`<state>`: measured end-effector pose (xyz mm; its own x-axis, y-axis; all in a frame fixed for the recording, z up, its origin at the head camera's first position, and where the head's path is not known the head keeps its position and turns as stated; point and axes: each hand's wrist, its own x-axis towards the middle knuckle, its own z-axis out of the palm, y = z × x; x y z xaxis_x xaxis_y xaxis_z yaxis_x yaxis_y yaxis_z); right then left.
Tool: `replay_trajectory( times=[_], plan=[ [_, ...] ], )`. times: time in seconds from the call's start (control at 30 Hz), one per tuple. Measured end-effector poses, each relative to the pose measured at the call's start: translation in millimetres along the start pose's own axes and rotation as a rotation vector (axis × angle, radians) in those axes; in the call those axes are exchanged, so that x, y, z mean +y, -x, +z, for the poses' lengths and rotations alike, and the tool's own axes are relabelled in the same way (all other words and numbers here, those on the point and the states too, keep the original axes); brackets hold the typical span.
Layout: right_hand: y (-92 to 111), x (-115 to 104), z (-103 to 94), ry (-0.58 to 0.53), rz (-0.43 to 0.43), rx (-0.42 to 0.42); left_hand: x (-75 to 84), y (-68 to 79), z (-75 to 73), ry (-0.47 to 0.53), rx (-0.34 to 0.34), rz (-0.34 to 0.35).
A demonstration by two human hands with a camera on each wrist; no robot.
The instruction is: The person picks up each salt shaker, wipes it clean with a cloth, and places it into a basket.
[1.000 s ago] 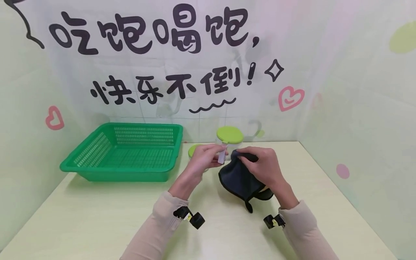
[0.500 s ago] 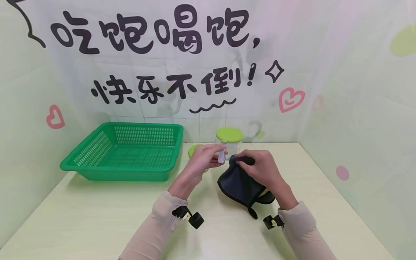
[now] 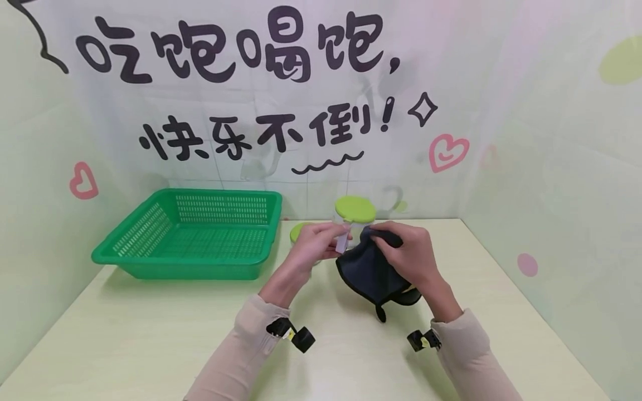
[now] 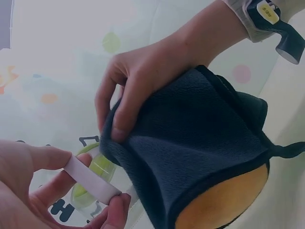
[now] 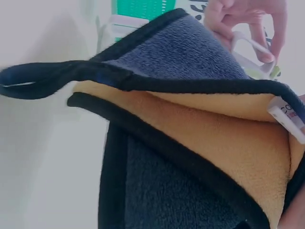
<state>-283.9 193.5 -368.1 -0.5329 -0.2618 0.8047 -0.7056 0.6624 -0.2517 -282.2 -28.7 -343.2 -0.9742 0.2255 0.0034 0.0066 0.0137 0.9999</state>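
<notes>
My left hand [image 3: 317,245] pinches a narrow white plastic strip [image 4: 93,181], like a handle, between thumb and fingers. A clear jar with a green lid [image 3: 355,209] stands right behind it; whether the strip joins the jar I cannot tell. My right hand [image 3: 408,252] grips the top of a folded dark blue cloth [image 3: 373,275], thumb in front. The cloth hangs just right of my left hand, with black edging, a hanging loop [image 5: 38,78] and a yellow-orange inner side [image 5: 224,138]. A white tag [image 5: 288,118] with lettering shows inside the fold.
A green plastic basket [image 3: 185,270] with slotted walls stands at the back left of the pale table [image 3: 165,334]. A second green lid [image 3: 299,230] shows behind my left hand. A printed curtain [image 3: 306,184] hangs behind the table.
The cloth dipped slightly, then rose again with my right hand, which is now a little farther up and right. My left hand has hardly moved and still holds the white strip.
</notes>
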Motion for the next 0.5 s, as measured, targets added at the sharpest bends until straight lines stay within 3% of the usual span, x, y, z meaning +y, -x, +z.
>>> replay_trajectory(
  times=[0.17, 0.4, 0.5],
  plan=[
    [0.5, -3.4, -3.4, -0.007, 0.024, -0.002, 0.7, 1.0, 2.0, -0.017, -0.003, 0.001],
    [5.6, -0.4, 3.4, 0.018, 0.065, -0.198, 1.9, 0.3, 0.8, 0.023, 0.015, -0.008],
    [5.9, 0.6, 5.7, 0.029, 0.063, -0.233, 2.5, 0.4, -1.2, 0.037, 0.023, -0.021]
  ],
)
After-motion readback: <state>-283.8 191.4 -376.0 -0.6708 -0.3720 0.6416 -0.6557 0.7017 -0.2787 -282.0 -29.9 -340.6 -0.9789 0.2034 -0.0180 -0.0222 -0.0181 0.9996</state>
